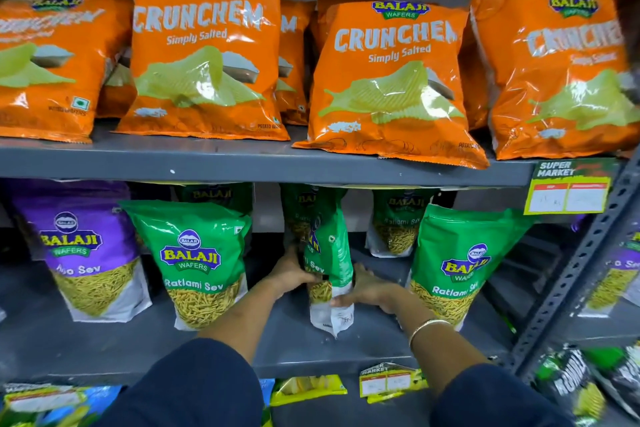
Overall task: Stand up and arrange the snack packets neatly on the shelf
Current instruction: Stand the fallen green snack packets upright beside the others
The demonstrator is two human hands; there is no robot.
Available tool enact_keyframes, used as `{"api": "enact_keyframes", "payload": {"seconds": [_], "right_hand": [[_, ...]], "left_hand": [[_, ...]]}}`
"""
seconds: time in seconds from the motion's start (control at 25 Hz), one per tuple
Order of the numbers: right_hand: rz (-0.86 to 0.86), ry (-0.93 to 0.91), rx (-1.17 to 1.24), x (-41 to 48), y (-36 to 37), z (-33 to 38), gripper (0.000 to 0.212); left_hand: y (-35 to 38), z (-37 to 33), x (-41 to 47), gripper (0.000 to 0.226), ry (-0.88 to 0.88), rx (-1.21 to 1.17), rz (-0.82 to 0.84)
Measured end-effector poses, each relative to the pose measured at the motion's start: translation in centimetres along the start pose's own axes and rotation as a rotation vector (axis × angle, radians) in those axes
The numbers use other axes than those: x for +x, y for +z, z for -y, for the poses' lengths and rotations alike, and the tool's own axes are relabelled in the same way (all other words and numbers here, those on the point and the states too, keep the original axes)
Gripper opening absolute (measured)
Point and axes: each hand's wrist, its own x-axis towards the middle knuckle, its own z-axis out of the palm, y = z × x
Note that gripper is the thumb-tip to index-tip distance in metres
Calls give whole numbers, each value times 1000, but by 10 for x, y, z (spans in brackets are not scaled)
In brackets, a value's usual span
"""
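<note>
Between both hands, upright green Ratlami Sev packet turned edge-on.

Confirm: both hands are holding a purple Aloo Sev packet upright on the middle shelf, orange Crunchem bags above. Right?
Not quite. The head view shows the left hand and right hand holding a green Ratlami Sev packet, not purple. The purple Aloo Sev packet stands untouched at left. Orange Crunchem bags are above.

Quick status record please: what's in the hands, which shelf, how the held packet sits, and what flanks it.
shelf: middle shelf
held item: green Ratlami Sev packet, turned edge-on, base on the shelf
left hand: grip on the packet's left side
right hand: grip on its right side
left neighbour: upright green packet
right neighbour: leaning green packet
upper shelf: orange Crunchem packets
</note>
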Motion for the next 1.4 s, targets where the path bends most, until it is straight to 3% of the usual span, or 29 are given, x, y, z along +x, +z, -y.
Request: {"api": "enact_keyframes", "payload": {"seconds": [0.08,0.24,0.32,0.56,0.72,0.8,0.92,1.16,1.4], "right_hand": [[-121,-77,-83,3,7,0,94],[-208,-101,398,5,-4,-18,73],[-227,-100,438,4,-16,-25,64],[-464,30,292,11,-19,-25,49],[-213,18,544,12,-20,-29,77],[-173,1,554,12,-18,-31,86],[-193,-18,562,9,-16,-31,85],[-115,-50,632,10,-18,-33,88],[-160,-79,635,-1,-12,-34,80]], "left_hand": [[9,0,8,88,-6,-23,67],[3,-6,15,79,-100,-37,193],[-5,-7,16,79,-157,-21,251],[5,-6,18,82,-73,-43,69],[11,-4,16,73,-33,-46,-8],[13,-3,14,62,-41,-16,-17],[12,-1,14,63,-47,-44,-18],[14,7,13,96,-62,-86,102],[20,9,2,93,-80,-65,52]]}}
